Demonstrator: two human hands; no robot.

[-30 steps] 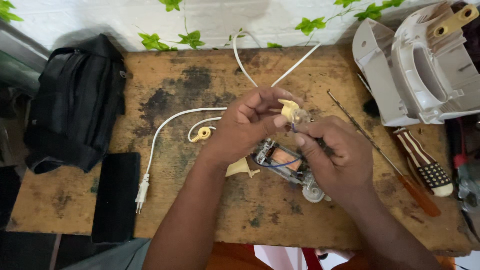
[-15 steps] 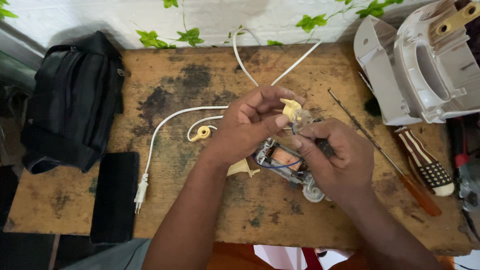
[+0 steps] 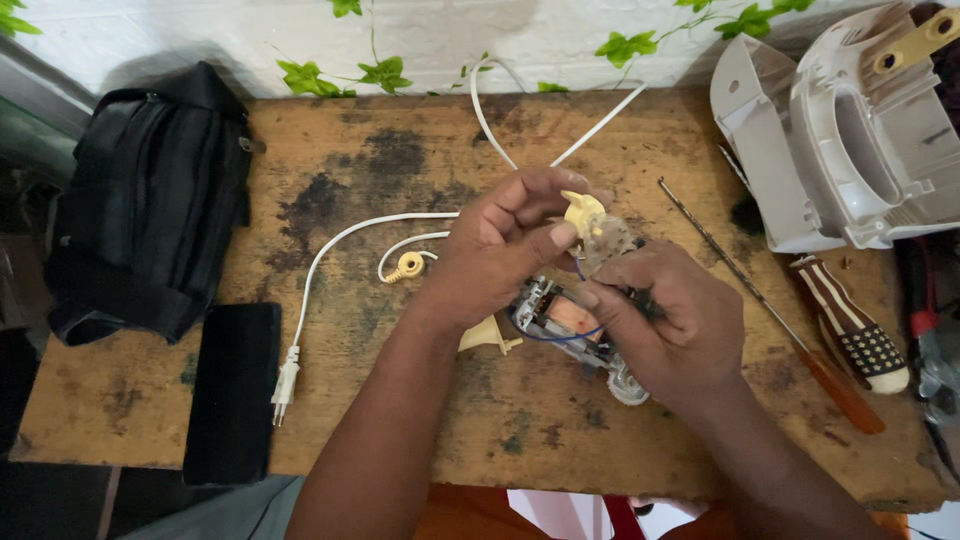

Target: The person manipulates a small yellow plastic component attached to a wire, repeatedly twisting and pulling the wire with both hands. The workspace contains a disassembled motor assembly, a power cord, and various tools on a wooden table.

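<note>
Both hands meet over the middle of a worn wooden table [image 3: 400, 150]. My left hand [image 3: 500, 255] pinches a small cream plastic part [image 3: 582, 212] between thumb and fingers. My right hand [image 3: 668, 325] grips a small electric motor [image 3: 555, 318] with copper windings and thin blue wires, its fingers partly hiding it. A translucent switch piece [image 3: 610, 240] sits between the two hands, touching both. A cream plastic piece [image 3: 487, 337] lies on the table under my left wrist.
A white power cord [image 3: 330, 250] with a plug [image 3: 284, 382] loops across the table. A black bag [image 3: 150, 200] and a black phone [image 3: 232, 392] lie at the left. A white appliance housing [image 3: 850, 130], a screwdriver [image 3: 850, 335] and a thin metal rod [image 3: 720, 250] are at the right.
Both hands and the motor have shifted only slightly; my fingers keep working at the cream part above the motor.
</note>
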